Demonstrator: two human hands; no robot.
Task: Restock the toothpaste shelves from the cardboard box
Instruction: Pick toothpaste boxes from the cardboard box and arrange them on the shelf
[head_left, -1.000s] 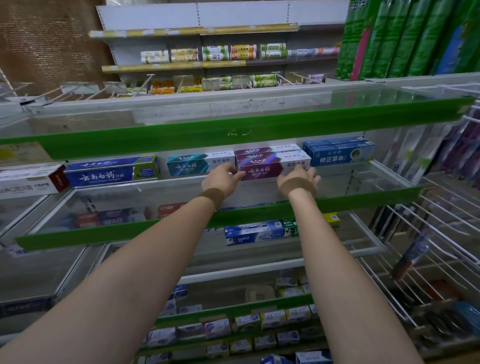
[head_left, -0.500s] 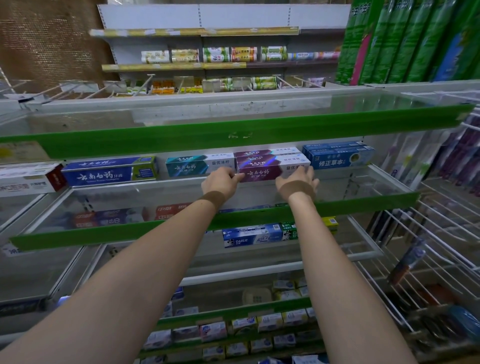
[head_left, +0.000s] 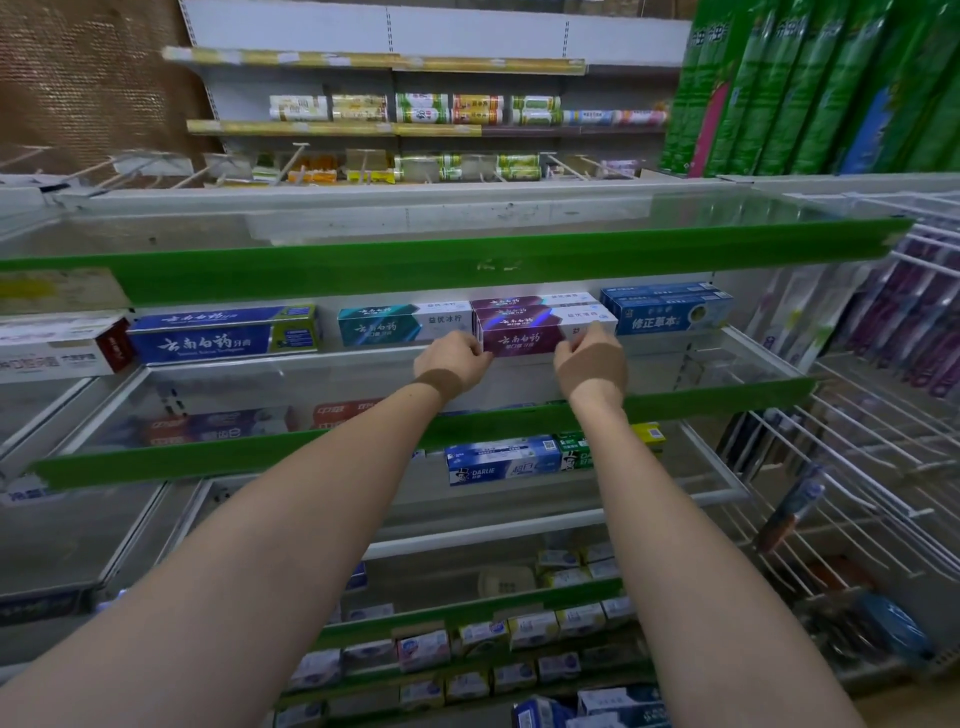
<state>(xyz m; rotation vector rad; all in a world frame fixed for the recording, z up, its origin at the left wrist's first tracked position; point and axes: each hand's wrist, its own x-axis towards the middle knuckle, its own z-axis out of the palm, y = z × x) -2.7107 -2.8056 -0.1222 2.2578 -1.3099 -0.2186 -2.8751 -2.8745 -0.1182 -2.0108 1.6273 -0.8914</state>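
just purple box (head_left: 524, 332) between both hands

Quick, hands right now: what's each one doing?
Left hand: fingers curled on the left end of the purple toothpaste box.
Right hand: gripping its right end.

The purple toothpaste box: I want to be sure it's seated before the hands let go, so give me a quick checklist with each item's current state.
1. Left hand grips the left end of the purple toothpaste box: ok.
2. Right hand grips its right end: ok.
3. Box faces label-out, level with the row: ok.
4. Box sits apart from the teal box on its left: cannot tell, the edges meet in this view.
5. Another purple box lies behind it, not crushed: ok.
6. Box bottom rests fully on the shelf: cannot tell, the hands hide it.
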